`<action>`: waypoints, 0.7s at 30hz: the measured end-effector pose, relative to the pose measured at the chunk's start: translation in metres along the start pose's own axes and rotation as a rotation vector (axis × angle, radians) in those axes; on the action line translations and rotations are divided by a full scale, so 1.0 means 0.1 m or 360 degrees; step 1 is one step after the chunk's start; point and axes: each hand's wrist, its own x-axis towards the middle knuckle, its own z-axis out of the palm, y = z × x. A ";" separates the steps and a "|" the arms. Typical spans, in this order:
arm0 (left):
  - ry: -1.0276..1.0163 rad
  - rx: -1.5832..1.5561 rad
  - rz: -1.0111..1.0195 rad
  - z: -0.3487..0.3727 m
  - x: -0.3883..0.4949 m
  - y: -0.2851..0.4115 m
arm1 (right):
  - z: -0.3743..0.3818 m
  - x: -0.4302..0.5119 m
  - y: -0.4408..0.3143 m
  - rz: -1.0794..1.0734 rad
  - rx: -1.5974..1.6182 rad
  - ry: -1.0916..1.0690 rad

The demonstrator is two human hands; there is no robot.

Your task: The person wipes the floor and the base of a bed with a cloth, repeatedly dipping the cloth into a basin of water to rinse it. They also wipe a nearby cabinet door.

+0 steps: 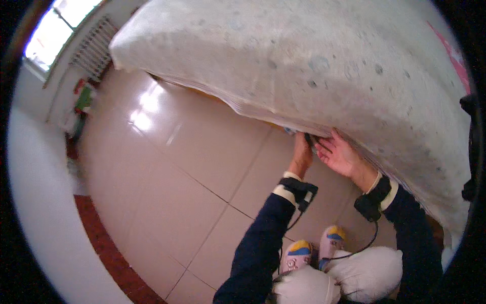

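A pale spotted fitted sheet covers a mattress, its gathered lower edge hanging just above the floor. At this edge is my left hand, with its fingers mostly hidden under the hem; what they hold cannot be seen. Close beside it, my right hand has its palm showing and its fingers apart, one digit against the sheet's edge. Between the hands a small dark thing shows, too blurred to name. A bit of bluish-white material pokes out left of my left hand.
Glossy floor tiles stretch left of the bed. Below me are my pink slippers and knees. Black cables run from my wrist bands. A radiator stands under the window, with green and red items nearby.
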 end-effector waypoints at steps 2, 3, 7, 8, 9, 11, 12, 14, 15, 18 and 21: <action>0.0152 -0.0001 -0.0050 0.03 -0.03 -0.04 | 0.03 0.15 0.02 0.0009 0.0198 0.0067; 0.0293 0.0032 -0.0065 0.01 -0.03 -0.09 | 0.03 0.28 0.02 -0.0046 0.0213 -0.0129; 0.0361 -0.0238 0.0007 -0.07 -0.02 -0.23 | 0.05 0.76 0.21 -0.0264 0.0107 -0.0419; 0.0257 -0.0228 -0.0046 -0.06 -0.06 -0.23 | 0.06 0.78 0.25 -0.0393 -0.0160 -0.0402; 0.0158 -0.0235 -0.0099 -0.10 -0.07 -0.22 | 0.04 0.81 0.29 -0.0537 -0.0243 -0.0524; 0.0229 -0.0093 -0.0008 -0.09 -0.13 -0.16 | 0.06 0.72 0.30 -0.0540 -0.0307 -0.0357; 0.0267 -0.0021 0.0035 -0.09 -0.17 -0.11 | 0.10 0.65 0.27 -0.0593 -0.0207 -0.0424; 0.0249 0.0590 0.0128 -0.09 -0.23 -0.04 | 0.17 0.45 0.24 -0.0152 0.0298 -0.0295; 0.0181 0.0900 0.0184 -0.10 -0.19 0.00 | 0.22 0.41 0.17 -0.0152 0.0222 -0.0337; 0.0201 0.0939 0.0141 -0.12 -0.16 0.01 | 0.25 0.29 0.11 -0.0157 -0.0044 -0.0308; 0.0317 0.0621 0.0108 -0.11 -0.10 -0.08 | 0.23 0.30 0.09 -0.0185 -0.0300 -0.0329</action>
